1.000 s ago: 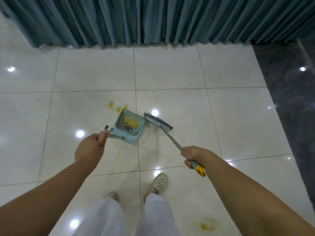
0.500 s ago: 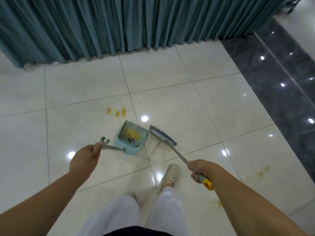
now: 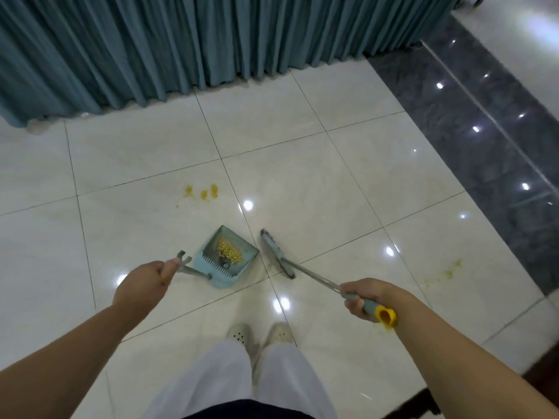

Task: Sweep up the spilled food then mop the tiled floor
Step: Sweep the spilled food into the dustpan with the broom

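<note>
The spilled food point(image 3: 229, 251) sits heaped in the blue dustpan point(image 3: 227, 257), just ahead of the left hand point(image 3: 144, 284), whose fingers wrap the pan's handle. The right hand point(image 3: 361, 297) grips the broom point(image 3: 278, 253), its head beside the pan. Since a second ago the view has swung right, revealing a yellow smear point(image 3: 450, 270) beyond the right hand; three stains point(image 3: 202, 191) lie ahead on the tiled floor point(image 3: 317, 182). More sweeping likely precedes mopping.

The glossy white tiled floor point(image 3: 302, 182) carried a dark marble border point(image 3: 484, 122) at the right. Yellow food stains point(image 3: 202, 192) marked one tile; fainter yellow smears point(image 3: 447, 272) lay near the border
</note>
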Motion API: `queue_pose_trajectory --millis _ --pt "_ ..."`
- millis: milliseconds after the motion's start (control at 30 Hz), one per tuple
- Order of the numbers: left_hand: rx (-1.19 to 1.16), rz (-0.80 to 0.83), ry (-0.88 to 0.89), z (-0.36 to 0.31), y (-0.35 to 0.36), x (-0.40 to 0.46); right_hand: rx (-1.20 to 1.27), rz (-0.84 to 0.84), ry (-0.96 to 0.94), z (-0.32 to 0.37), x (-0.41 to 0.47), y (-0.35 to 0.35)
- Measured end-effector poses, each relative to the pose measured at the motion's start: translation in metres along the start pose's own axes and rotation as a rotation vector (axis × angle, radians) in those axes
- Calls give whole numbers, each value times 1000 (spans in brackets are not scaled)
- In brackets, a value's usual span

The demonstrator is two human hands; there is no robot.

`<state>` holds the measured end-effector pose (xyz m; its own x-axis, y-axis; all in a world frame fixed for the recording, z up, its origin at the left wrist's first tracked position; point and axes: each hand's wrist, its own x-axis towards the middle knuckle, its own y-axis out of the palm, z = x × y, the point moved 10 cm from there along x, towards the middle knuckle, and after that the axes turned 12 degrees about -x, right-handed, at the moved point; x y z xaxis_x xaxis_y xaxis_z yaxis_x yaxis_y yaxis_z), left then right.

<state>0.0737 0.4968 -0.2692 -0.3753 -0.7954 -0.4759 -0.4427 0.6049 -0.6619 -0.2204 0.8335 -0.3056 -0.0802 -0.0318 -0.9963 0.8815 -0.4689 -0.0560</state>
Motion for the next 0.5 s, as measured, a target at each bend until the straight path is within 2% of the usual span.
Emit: queue_pose_trajectory --millis 333,500 --pt "217 100 25 0 23 -21 -54 -134 -42 18 31 -18" --pt "314 140 15 -14 39 -22 -101 -93 -30 -3 54 8"
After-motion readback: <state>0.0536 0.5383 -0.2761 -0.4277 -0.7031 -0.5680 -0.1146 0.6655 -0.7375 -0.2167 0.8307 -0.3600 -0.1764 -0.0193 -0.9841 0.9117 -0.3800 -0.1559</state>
